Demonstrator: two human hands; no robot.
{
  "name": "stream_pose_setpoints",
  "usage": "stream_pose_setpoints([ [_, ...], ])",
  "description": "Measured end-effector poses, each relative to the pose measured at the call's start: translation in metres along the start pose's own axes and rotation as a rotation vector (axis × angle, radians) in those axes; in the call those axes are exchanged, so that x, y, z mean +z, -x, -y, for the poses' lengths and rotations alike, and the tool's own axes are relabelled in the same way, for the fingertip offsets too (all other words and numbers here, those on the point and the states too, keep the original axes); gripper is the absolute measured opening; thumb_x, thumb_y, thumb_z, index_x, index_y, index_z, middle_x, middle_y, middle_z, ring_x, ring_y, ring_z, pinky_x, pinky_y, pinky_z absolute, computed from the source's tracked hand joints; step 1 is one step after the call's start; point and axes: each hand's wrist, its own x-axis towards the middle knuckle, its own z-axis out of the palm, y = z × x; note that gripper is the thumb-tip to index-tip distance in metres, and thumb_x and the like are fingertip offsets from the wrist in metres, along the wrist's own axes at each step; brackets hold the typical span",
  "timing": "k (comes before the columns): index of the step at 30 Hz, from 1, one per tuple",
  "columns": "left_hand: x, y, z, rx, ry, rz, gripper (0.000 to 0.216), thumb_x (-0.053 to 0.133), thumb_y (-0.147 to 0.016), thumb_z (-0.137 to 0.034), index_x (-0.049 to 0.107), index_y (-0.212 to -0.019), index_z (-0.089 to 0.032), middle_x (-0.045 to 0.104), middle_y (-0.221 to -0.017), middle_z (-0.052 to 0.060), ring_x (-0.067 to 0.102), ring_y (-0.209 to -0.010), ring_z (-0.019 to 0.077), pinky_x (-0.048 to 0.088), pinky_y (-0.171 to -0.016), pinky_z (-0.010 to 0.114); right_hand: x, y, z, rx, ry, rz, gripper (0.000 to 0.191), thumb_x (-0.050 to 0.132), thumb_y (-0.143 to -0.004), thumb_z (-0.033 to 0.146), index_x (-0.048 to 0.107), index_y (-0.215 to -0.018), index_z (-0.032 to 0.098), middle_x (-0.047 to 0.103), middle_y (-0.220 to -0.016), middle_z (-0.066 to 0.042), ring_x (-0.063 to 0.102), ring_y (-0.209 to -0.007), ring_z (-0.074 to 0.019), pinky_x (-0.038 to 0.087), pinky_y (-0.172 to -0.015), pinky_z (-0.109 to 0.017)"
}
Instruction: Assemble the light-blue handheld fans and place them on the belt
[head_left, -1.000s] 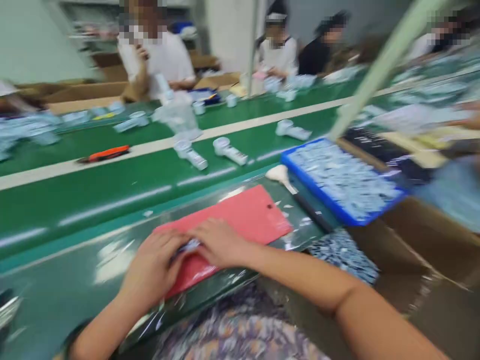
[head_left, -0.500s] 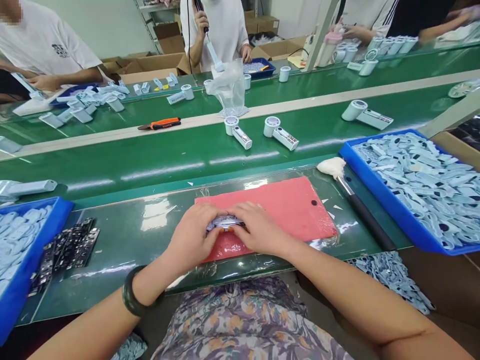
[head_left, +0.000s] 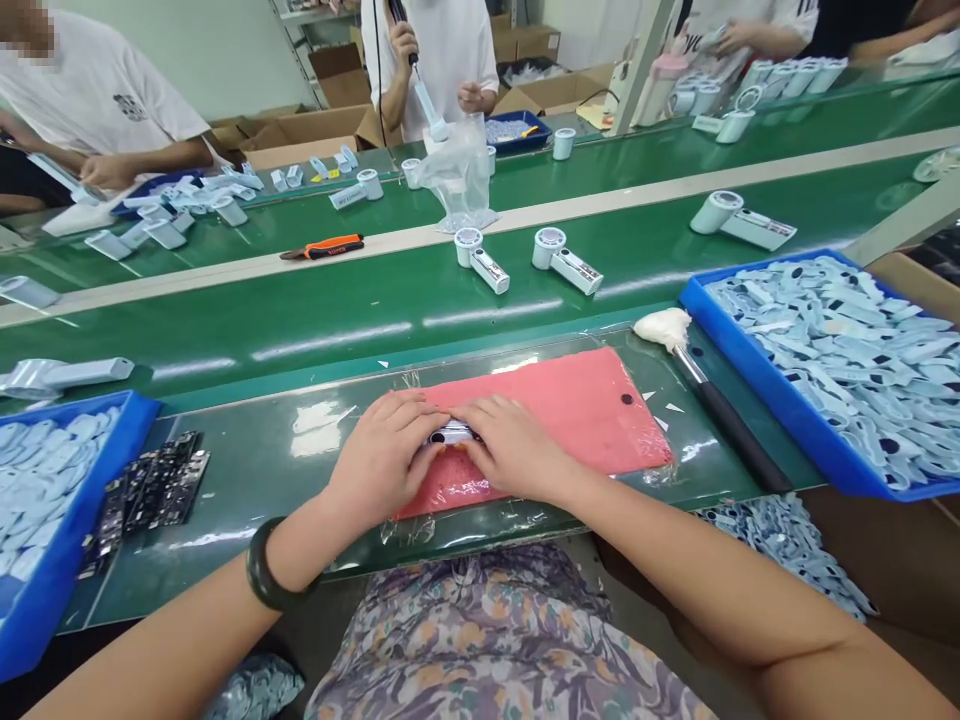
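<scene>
Both of my hands are closed round a small pale casing piece (head_left: 454, 433), which looks like the handle of a handheld fan. It is held low over a pink mat (head_left: 577, 405). My left hand (head_left: 386, 450) grips its left end, beside a dark oval spot, and my right hand (head_left: 517, 450) grips its right end. Fingers lie along the far side and thumbs along the near side, covering much of the piece. A green bangle (head_left: 262, 563) circles my left wrist.
Black circuit boards (head_left: 157, 490) lie at left beside a blue tray (head_left: 131, 440) of pale parts. At right are a black-handled mallet (head_left: 739, 435) with a white-wrapped head and another blue tray (head_left: 795, 400). Handheld fans (head_left: 574, 268) and pliers (head_left: 330, 247) lie beyond; co-workers sit opposite.
The casing piece has turned in my fingers: its lettered face showed before, and now a dark oval spot shows at its left end. Both hands stay closed on it.
</scene>
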Motion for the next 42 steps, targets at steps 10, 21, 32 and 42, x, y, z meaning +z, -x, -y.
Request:
stream_pose_setpoints([
  [10,-0.003,-0.012,0.004,-0.081,0.125,0.033,0.023,0.048,-0.098,-0.020,0.068,-0.110,-0.020,0.073,-0.110,0.008,0.064,-0.106,0.0255,0.055,-0.096,0.044,-0.002,-0.011,-0.001,0.063,-0.123,-0.015,0.032,0.054,-0.099,0.022,0.066,-0.129,0.019,0.069,-0.123,-0.011,0.060,-0.113,-0.0274,0.047,-0.100,-0.046],
  [21,0.003,-0.028,0.038,0.018,-0.044,-0.055,0.029,0.042,-0.101,-0.046,0.061,-0.109,-0.026,0.068,-0.103,0.007,0.065,-0.092,0.0309,0.054,-0.077,0.046,-0.067,0.088,-0.078,0.684,0.403,-0.599,0.043,0.058,-0.099,0.028,0.056,-0.139,0.013,0.057,-0.140,-0.023,0.052,-0.127,-0.0382,0.045,-0.104,-0.054],
  [32,0.019,-0.068,0.012,-0.250,-0.024,0.223,0.029,0.063,-0.093,-0.045,0.070,-0.111,-0.024,0.067,-0.107,0.007,0.064,-0.101,0.0286,0.053,-0.081,0.039,-0.078,0.124,-0.089,0.649,0.257,-0.581,0.035,0.038,-0.101,0.025,0.067,-0.117,0.013,0.069,-0.094,-0.013,0.066,-0.079,-0.0238,0.051,-0.071,-0.035],
  [42,0.018,-0.070,0.012,-0.230,-0.041,0.202,0.025,0.064,-0.092,-0.045,0.071,-0.101,-0.023,0.069,-0.102,0.006,0.065,-0.095,0.0251,0.051,-0.075,0.034,-0.035,0.091,-0.012,0.279,0.161,-0.294,0.055,0.036,-0.100,0.018,0.049,-0.154,0.025,0.062,-0.088,-0.006,0.060,-0.067,-0.0187,0.049,-0.059,-0.028],
])
